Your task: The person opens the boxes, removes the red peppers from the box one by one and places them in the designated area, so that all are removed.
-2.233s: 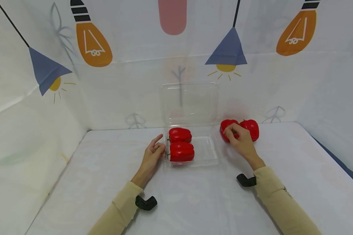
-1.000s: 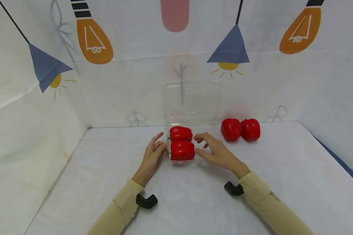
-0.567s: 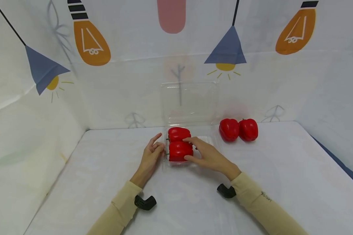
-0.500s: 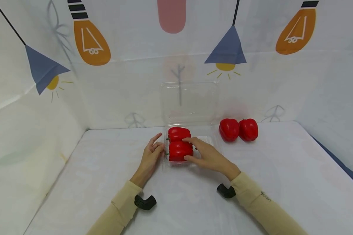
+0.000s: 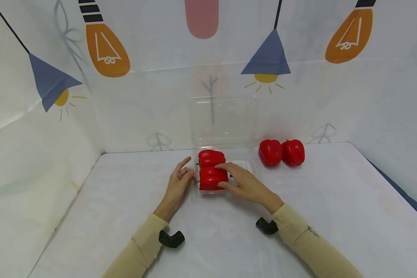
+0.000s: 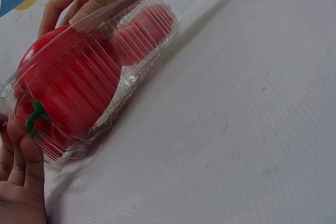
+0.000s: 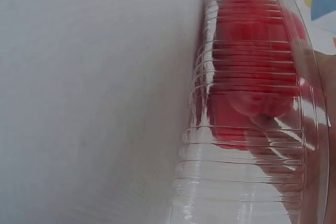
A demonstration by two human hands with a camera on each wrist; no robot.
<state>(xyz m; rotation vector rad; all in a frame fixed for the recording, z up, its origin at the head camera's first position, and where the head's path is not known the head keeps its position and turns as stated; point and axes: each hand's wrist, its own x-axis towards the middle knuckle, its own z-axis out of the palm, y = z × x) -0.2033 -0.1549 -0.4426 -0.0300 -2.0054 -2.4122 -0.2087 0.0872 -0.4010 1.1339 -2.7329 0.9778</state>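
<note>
A clear plastic clamshell container (image 5: pixel 241 192) stands with its lid raised. Two red bell peppers lie in its left half, a far one (image 5: pixel 211 158) and a near one (image 5: pixel 210 179), green stems pointing left. My right hand (image 5: pixel 244 183) grips the near pepper from the right, thumb on its front side and fingers at the far side. My left hand (image 5: pixel 178 187) pinches the container's left edge, with the index finger stretched out. In the left wrist view, its fingers (image 6: pixel 32 163) touch the outer end wall under the rim, beside a stem. Ribbed plastic overlays the peppers in the right wrist view.
Another two red bell peppers, a left one (image 5: pixel 270 153) and a right one (image 5: pixel 293 153), stand side by side at the table's back edge, right of the container. The raised lid (image 5: pixel 224 121) stands before the printed white back curtain. White cloth (image 5: pixel 222 239) covers the table.
My right hand has let go of the left pepper at the back right, come left to the container and taken hold of the near pepper. My left hand has stayed at the container's edge.
</note>
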